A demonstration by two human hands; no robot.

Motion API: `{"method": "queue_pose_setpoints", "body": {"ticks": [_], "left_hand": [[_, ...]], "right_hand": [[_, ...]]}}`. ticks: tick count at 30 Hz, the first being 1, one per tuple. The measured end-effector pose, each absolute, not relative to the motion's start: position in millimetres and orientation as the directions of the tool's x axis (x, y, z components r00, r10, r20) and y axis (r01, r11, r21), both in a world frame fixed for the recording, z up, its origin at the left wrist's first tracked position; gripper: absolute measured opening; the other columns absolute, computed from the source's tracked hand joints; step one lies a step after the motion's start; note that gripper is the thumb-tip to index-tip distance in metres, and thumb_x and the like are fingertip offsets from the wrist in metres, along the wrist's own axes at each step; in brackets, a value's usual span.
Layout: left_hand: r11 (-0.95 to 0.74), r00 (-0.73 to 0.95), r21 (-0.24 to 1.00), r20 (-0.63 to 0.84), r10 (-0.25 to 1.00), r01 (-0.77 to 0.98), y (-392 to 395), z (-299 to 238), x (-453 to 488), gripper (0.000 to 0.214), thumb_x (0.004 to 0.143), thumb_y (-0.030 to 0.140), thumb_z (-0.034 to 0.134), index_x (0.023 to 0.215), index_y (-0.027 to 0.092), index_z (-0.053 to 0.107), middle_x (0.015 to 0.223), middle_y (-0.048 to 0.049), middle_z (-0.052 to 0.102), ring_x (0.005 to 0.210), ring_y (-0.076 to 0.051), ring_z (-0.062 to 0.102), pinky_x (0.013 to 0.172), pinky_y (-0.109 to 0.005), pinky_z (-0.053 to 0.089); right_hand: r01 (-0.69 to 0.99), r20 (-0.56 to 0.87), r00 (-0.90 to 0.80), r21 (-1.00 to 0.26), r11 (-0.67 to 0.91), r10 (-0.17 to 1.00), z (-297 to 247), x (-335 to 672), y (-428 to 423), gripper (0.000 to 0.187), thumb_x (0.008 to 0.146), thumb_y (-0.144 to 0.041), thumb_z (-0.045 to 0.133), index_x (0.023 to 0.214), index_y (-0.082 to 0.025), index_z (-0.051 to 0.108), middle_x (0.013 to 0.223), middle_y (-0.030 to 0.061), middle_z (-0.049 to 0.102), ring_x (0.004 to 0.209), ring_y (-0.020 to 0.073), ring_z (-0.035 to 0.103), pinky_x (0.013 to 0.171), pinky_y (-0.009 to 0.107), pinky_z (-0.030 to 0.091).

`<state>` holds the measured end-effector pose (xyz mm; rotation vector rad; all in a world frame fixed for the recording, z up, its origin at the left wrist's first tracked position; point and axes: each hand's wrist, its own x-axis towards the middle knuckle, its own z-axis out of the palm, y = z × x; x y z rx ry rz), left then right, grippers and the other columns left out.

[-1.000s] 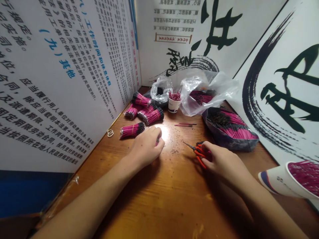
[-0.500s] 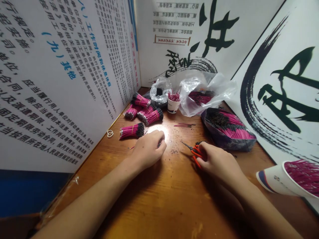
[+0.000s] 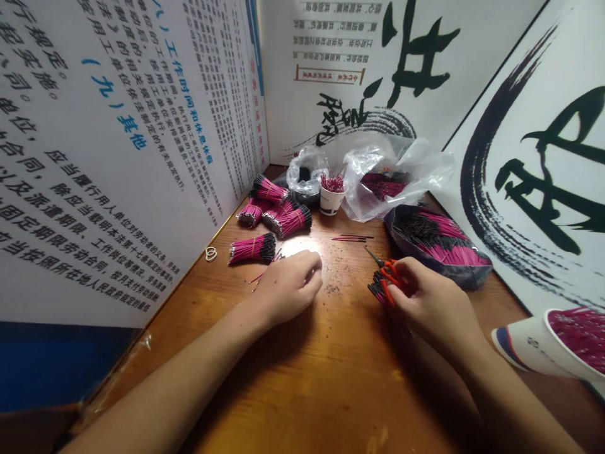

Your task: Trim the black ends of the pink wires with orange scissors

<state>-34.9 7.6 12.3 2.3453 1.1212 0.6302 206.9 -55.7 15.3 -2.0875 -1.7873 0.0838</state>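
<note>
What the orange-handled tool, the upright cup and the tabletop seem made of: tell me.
Orange-handled tool: thin grey tip suggests metal; smooth orange handles, probably plastic.
Upright cup: probably paper, matte; printed white wall.
Tabletop: wood or wood-look laminate; visible grain, glossy where light glares.

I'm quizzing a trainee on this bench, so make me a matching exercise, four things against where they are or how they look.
Things
1. Orange-handled tool
2. Thin loops
3. Back paper cup
4. Wire bundles

Place or state
A. Upright, with wires sticking out
B. Pink and black, banded
C. Held in the right hand
D. White, near the foot of the left panel

Pairs: 1-C, 2-D, 3-A, 4-B
</note>
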Motion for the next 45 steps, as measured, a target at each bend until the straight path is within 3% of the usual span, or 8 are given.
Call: {"method": "queue_pose_setpoints", "body": {"ticks": [4, 7, 12, 22, 25, 29, 33, 45], "left_hand": [[-0.577, 0.647, 0.697, 0.21, 0.733, 0.427, 0.0, 9.9, -30.0, 0.012, 0.092, 0.022, 0.045, 0.088, 0.019, 0.055, 0.084, -0.001, 0.06, 0.074, -0.015, 0.052, 0.068, -0.028, 0.039], [-0.489, 0.665, 0.816, 0.183, 0.724, 0.308, -7.9, 7.2, -22.2, 0.012, 0.094, 0.027, 0.048, 0.096, 0.019, 0.057, 0.082, 0.0, 0.059, 0.069, -0.013, 0.049, 0.063, -0.026, 0.038], [-0.361, 0.676, 0.928, 0.209, 0.707, 0.091, -15.1, 6.4, -12.9, 0.01, 0.094, 0.024, 0.05, 0.093, 0.017, 0.058, 0.086, -0.0013, 0.062, 0.078, -0.013, 0.054, 0.072, -0.025, 0.042], [-0.242, 0.643, 0.97, 0.171, 0.747, 0.024, -17.7, 6.3, -9.4, 0.009, 0.09, 0.024, 0.056, 0.088, 0.016, 0.059, 0.088, -0.004, 0.063, 0.083, -0.016, 0.058, 0.076, -0.028, 0.046], [-0.233, 0.581, 0.972, 0.176, 0.795, 0.025, -15.5, 6.9, -10.6, 0.01, 0.09, 0.024, 0.054, 0.086, 0.016, 0.057, 0.08, -0.0018, 0.059, 0.071, -0.012, 0.055, 0.068, -0.026, 0.046], [-0.166, 0.48, 0.986, 0.16, 0.863, -0.03, -9.3, 4.7, -14.6, 0.01, 0.092, 0.026, 0.051, 0.087, 0.017, 0.051, 0.08, 0.0003, 0.058, 0.057, -0.007, 0.052, 0.053, -0.02, 0.043], [-0.2, 0.394, 0.978, 0.208, 0.895, -0.063, -3.1, -0.8, -17.4, 0.008, 0.091, 0.025, 0.054, 0.089, 0.018, 0.05, 0.081, 0.0011, 0.057, 0.058, -0.006, 0.051, 0.053, -0.019, 0.042], [-0.253, 0.352, 0.967, 0.23, 0.907, 0.021, -2.2, -3.4, -18.1, 0.011, 0.09, 0.028, 0.058, 0.09, 0.019, 0.052, 0.071, 0.004, 0.049, 0.058, -0.008, 0.048, 0.052, -0.019, 0.039]], "right_hand": [[0.792, 0.318, 0.132, -0.604, 0.093, 0.939, 16.2, 198.5, -63.3, 0.01, 0.082, -0.029, 0.061, 0.089, -0.023, 0.058, 0.074, 0.0006, 0.065, 0.062, 0.0159, 0.059, 0.057, 0.026, 0.044], [0.585, 0.311, 0.048, -0.779, 0.226, 0.949, 14.1, 184.2, -68.9, 0.009, 0.083, -0.026, 0.064, 0.087, -0.022, 0.057, 0.072, -0.0008, 0.061, 0.061, 0.0136, 0.056, 0.056, 0.023, 0.045], [0.394, 0.253, -0.072, -0.881, 0.26, 0.965, 4.8, 164.4, -72.6, 0.008, 0.079, -0.018, 0.065, 0.084, -0.022, 0.059, 0.072, -0.0007, 0.062, 0.064, 0.0141, 0.058, 0.06, 0.024, 0.048], [0.431, 0.257, -0.096, -0.86, 0.273, 0.962, 1.0, 164.7, -74.9, 0.009, 0.08, -0.015, 0.062, 0.087, -0.021, 0.061, 0.075, 0.0, 0.064, 0.068, 0.0148, 0.06, 0.063, 0.023, 0.049], [0.455, 0.27, -0.083, -0.846, 0.278, 0.959, 0.9, 165.1, -73.8, 0.009, 0.083, -0.018, 0.062, 0.091, -0.021, 0.06, 0.078, 0.0007, 0.065, 0.067, 0.0143, 0.06, 0.063, 0.023, 0.049], [0.655, 0.244, -0.069, -0.72, 0.228, 0.967, 5.1, 172.8, -70.2, 0.008, 0.087, -0.028, 0.06, 0.091, -0.021, 0.06, 0.075, 0.0009, 0.064, 0.061, 0.0141, 0.057, 0.057, 0.024, 0.045], [0.779, 0.183, -0.102, -0.597, 0.193, 0.978, 10.6, 178.5, -67.8, 0.014, 0.09, -0.034, 0.056, 0.089, -0.021, 0.06, 0.071, 0.0007, 0.063, 0.06, 0.0143, 0.055, 0.055, 0.024, 0.042], [0.75, 0.201, -0.151, -0.614, 0.245, 0.968, 12.1, 173.9, -72.2, 0.017, 0.091, -0.037, 0.056, 0.091, -0.02, 0.061, 0.06, -0.004, 0.056, 0.051, 0.0112, 0.049, 0.05, 0.021, 0.037]]}}
